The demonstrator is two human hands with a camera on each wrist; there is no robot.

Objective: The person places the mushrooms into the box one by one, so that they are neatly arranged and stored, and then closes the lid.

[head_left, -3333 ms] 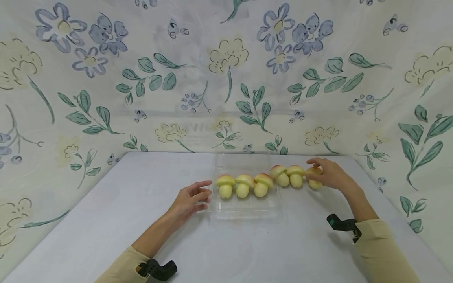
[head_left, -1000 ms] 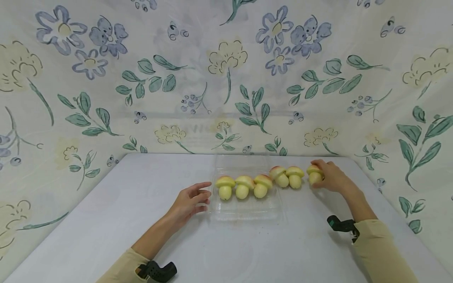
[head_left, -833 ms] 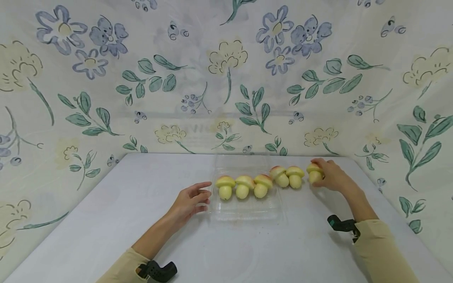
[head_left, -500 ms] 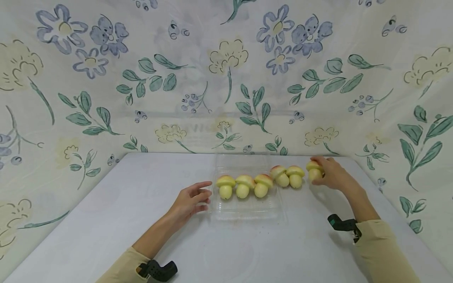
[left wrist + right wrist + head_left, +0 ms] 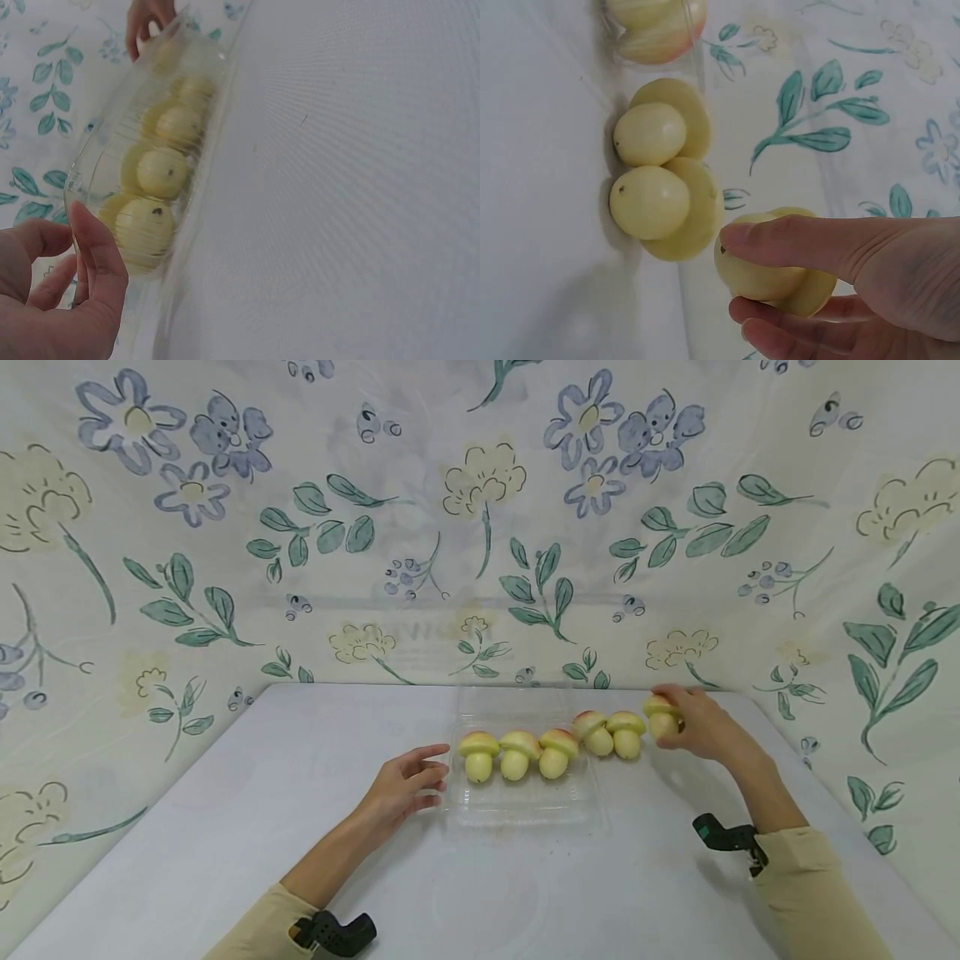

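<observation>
My right hand (image 5: 701, 723) pinches a pale yellow-green mushroom-shaped piece (image 5: 662, 722) with a reddish cap, thumb on one side and fingers on the other. In the right wrist view this piece (image 5: 761, 262) hangs beside two similar mushroom pieces (image 5: 651, 202), which stand close together on the table. Three more mushroom pieces (image 5: 514, 763) stand in a row inside a clear plastic box (image 5: 517, 806) at the centre. At the box's left side, my left hand (image 5: 401, 787) is spread with bent fingers. The left wrist view has its fingertips (image 5: 86, 217) right at the clear rim.
The white table (image 5: 525, 893) ends at a floral cloth backdrop (image 5: 480, 527). A transparent flap (image 5: 517, 700) rises behind the box's row. Dark camera mounts (image 5: 337, 933) sit on both wrists.
My right hand has closed its thumb and fingers round the rightmost mushroom piece, raised it and shifted it slightly left. My left hand and the box have stayed put.
</observation>
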